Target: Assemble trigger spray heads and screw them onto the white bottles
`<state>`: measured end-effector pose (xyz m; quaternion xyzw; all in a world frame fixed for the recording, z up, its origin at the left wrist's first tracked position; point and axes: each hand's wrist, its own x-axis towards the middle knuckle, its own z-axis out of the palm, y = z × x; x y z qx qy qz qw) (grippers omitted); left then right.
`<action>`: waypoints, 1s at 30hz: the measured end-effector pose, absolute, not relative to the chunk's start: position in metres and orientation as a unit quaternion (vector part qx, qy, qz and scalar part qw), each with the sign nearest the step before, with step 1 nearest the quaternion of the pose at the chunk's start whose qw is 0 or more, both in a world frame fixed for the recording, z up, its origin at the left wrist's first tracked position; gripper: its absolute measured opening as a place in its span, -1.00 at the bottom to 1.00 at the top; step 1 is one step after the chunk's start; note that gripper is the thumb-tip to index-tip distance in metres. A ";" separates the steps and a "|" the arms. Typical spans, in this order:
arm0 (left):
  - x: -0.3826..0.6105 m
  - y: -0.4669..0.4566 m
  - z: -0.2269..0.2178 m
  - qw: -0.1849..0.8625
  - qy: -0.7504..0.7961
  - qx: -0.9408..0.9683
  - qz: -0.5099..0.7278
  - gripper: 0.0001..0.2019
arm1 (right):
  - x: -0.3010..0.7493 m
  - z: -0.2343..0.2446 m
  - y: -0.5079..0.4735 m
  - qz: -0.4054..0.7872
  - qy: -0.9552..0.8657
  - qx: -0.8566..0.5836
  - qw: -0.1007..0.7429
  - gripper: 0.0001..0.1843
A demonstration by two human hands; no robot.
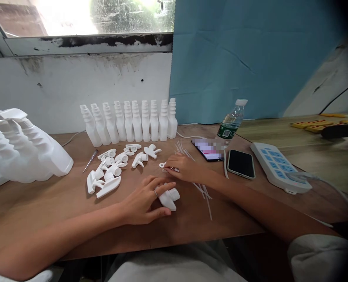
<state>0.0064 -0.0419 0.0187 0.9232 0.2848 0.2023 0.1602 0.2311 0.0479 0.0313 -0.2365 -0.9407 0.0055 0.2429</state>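
My left hand (148, 199), a ring on one finger, is curled around a white trigger spray head (168, 199) on the brown table. My right hand (183, 166) reaches down just beyond it, fingertips together at the tabletop. A small white washer (162, 165) lies by those fingertips. Whatever they pinch is mostly hidden. Several loose spray heads (108, 184) lie in a group left of my hands. Thin white dip tubes (204, 192) are strewn beside and partly under my right forearm.
White bottles (128, 121) stand in a row along the wall, with more bottles (29, 149) at the left. A screwdriver (90, 160) lies near the spray heads. Rightward are a lit phone (206, 150), a dark phone (241, 163), a water bottle (231, 123) and a power strip (279, 166).
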 end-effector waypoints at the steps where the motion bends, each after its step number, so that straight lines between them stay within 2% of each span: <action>1: 0.007 -0.040 0.018 0.169 0.303 0.915 0.206 -0.38 | 0.231 0.031 0.048 0.002 -0.938 -0.236 0.253 -0.78; 4: 0.005 -0.033 0.018 0.186 0.344 0.900 0.193 -0.44 | 0.231 0.032 0.047 -0.009 -0.930 -0.237 0.281 -0.74; 7: 0.001 -0.026 0.019 0.208 0.322 0.908 0.170 -0.61 | 0.231 0.032 0.048 -0.011 -0.924 -0.238 0.298 -0.73; 11: -0.006 -0.017 0.014 0.260 0.345 0.872 0.230 -0.78 | 0.232 0.030 0.051 -0.013 -0.924 -0.232 0.305 -0.74; 18: -0.020 -0.005 0.005 0.221 0.357 0.858 0.295 -0.93 | 0.229 0.032 0.044 0.033 -0.892 -0.238 0.383 -0.79; 21: -0.020 -0.004 0.002 0.249 0.411 0.831 0.281 -0.78 | 0.225 0.039 0.034 0.035 -0.888 -0.200 0.413 -0.82; 24: -0.020 -0.004 -0.001 0.277 0.422 0.816 0.283 -0.68 | 0.222 0.041 0.028 0.011 -0.905 -0.150 0.398 -0.84; 27: -0.020 -0.004 -0.002 0.272 0.407 0.821 0.294 -0.64 | 0.220 0.038 0.027 -0.008 -0.928 -0.113 0.356 -0.81; 30: -0.021 -0.005 -0.001 0.242 0.395 0.835 0.297 -0.68 | 0.220 0.034 0.028 0.032 -0.938 -0.084 0.334 -0.77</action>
